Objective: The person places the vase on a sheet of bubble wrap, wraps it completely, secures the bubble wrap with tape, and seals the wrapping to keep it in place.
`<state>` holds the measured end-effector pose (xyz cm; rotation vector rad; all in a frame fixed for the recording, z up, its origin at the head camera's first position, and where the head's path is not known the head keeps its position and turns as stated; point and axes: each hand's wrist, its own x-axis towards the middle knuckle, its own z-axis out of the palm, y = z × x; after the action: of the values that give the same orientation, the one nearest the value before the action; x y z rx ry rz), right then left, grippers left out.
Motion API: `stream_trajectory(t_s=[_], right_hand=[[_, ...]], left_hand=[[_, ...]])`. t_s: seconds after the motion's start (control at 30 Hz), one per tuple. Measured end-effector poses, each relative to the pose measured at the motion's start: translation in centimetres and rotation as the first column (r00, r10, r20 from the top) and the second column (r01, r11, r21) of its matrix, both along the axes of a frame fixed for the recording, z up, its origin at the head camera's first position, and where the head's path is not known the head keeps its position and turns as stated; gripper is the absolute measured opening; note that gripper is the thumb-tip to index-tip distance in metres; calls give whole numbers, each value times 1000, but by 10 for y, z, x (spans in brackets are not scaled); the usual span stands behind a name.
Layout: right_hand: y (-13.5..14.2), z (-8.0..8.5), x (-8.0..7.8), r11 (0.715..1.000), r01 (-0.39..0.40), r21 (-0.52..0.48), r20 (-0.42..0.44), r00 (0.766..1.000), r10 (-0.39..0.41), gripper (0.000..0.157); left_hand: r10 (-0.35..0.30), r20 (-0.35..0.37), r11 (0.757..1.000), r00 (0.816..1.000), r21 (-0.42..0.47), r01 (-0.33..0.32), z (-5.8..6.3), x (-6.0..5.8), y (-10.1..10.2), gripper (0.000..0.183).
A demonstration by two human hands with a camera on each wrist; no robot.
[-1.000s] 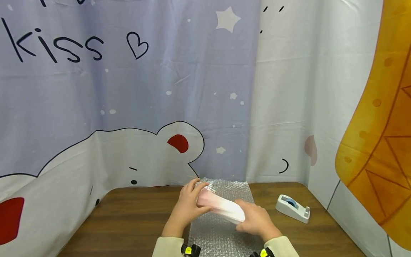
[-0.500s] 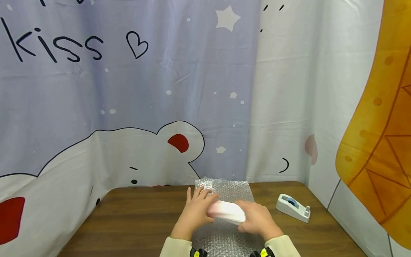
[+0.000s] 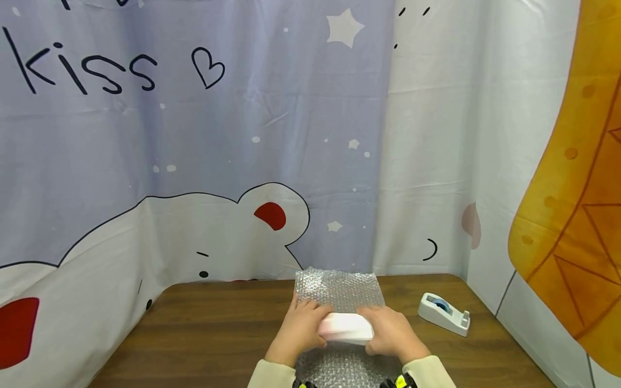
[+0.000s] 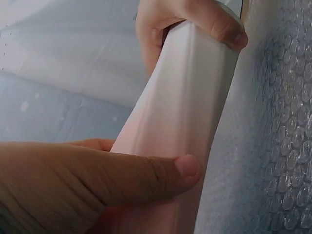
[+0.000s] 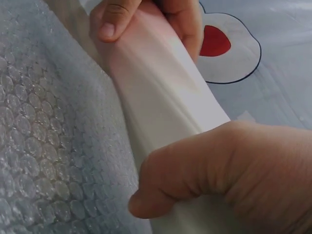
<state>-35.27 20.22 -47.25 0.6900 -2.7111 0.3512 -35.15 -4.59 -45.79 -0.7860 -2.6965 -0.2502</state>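
Observation:
A faceted vase (image 3: 346,327), pink at one end and fading to white, lies sideways between both hands over a sheet of bubble wrap (image 3: 339,288). My left hand (image 3: 301,330) grips the pink end, its thumb (image 4: 168,175) across the near face in the left wrist view. At the white end my right hand (image 3: 392,333) holds on, with its thumb (image 5: 151,195) curled along the side in the right wrist view. Both palms hide the vase's two ends. The wrap runs out beyond the vase and back toward the sleeves.
A white tape dispenser (image 3: 443,315) with a blue roll sits to the right on the brown wooden table (image 3: 213,328). Behind the table's far edge hangs a printed curtain (image 3: 252,124), which also closes off the left and right sides.
The vase has swung from a slant, pink end farther away, to nearly level across the wrap. My left hand has moved right and toward me with it; the right hand has shifted only slightly.

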Motion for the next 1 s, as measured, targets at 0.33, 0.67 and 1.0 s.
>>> stream_trajectory(t_s=[0.33, 0.67, 1.0], right_hand=[[7, 7, 9, 993, -104, -55, 179, 977, 113, 57], [4, -6, 12, 991, -129, -19, 129, 983, 131, 57], [2, -5, 18, 992, -101, 81, 116, 989, 91, 76]], left_hand=[[-87, 129, 996, 988, 3, 87, 1, 5, -3, 63], [-91, 154, 995, 984, -19, 95, -11, 10, -9, 64], [-112, 19, 989, 994, -99, 113, -24, 18, -10, 75]])
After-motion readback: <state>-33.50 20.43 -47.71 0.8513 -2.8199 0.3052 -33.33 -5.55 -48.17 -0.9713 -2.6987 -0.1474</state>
